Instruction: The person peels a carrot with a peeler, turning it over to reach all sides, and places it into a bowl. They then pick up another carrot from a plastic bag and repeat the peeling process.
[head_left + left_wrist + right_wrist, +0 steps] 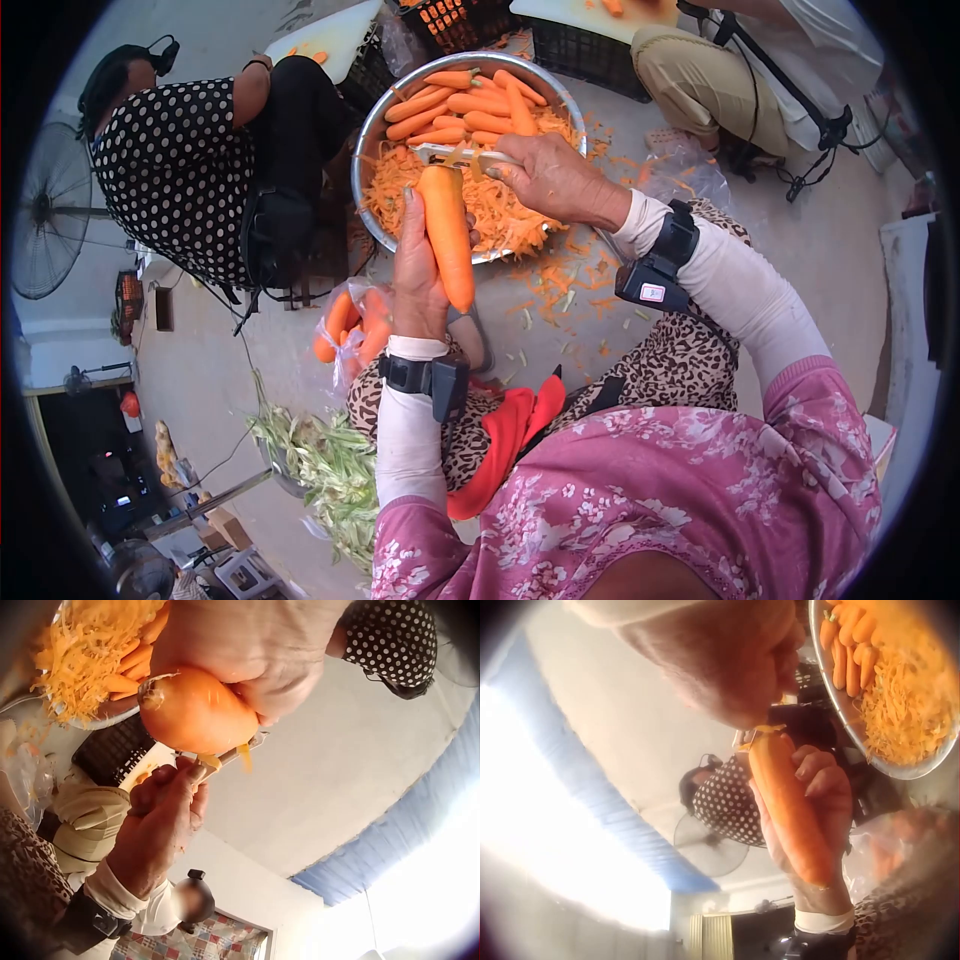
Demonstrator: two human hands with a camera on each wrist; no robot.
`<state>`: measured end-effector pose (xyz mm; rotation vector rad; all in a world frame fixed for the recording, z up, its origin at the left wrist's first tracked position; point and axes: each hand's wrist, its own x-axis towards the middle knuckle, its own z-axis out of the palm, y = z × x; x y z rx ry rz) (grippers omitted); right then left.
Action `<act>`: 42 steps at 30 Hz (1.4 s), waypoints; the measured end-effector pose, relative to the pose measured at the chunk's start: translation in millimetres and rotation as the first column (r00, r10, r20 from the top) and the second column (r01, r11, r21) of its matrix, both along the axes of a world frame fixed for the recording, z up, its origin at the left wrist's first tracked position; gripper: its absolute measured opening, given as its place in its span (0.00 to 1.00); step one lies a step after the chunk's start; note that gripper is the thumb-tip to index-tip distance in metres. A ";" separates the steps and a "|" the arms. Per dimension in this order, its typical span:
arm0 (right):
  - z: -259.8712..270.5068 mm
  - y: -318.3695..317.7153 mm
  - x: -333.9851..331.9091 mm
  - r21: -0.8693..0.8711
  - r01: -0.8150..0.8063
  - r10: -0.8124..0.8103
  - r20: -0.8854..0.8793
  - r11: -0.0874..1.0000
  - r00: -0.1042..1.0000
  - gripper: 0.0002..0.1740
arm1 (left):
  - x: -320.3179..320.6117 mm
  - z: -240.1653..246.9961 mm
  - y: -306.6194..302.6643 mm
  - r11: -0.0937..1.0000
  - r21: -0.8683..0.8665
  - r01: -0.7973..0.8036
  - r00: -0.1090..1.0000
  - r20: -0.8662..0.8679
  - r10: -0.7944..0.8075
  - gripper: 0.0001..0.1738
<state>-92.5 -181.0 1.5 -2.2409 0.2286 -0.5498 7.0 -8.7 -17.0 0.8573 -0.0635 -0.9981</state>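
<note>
My left hand grips a large orange carrot, its tapered end toward me and its thick end over the bowl. A peeler is pinched in my right hand and lies across the carrot's thick end. Strips of peel hang at the peeler in the left wrist view. From the right wrist view, the left fingers wrap the carrot's side. Beneath both hands stands a wide metal bowl with whole peeled carrots at its far side and a heap of shavings nearer me.
A plastic bag of carrots lies left of my knee, above a pile of pale green leaves. Peel scraps litter the floor. Two people sit at cutting boards on black crates across from me.
</note>
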 end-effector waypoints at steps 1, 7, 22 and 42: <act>0.6 0.1 -1.0 0.032 0.014 -0.013 -0.046 0.999 0.999 0.13 | 0.0 -0.3 -0.2 1.000 0.008 0.009 1.000 -0.005 -0.009 0.28; -21.8 -12.5 3.3 -0.008 0.038 -0.038 -0.137 0.999 0.990 0.11 | -1.7 10.4 -0.2 0.985 -0.134 0.105 0.993 -0.048 -0.112 0.30; 6.8 28.6 -16.1 0.082 -0.400 0.390 0.121 0.913 0.913 0.08 | 17.3 -10.3 9.9 0.977 -0.212 0.029 0.997 -0.065 -0.044 0.30; 10.2 20.1 -6.7 0.184 -0.248 0.260 -0.040 0.951 0.965 0.10 | 13.3 -0.4 8.6 0.981 -0.182 -0.064 0.988 -0.147 0.037 0.30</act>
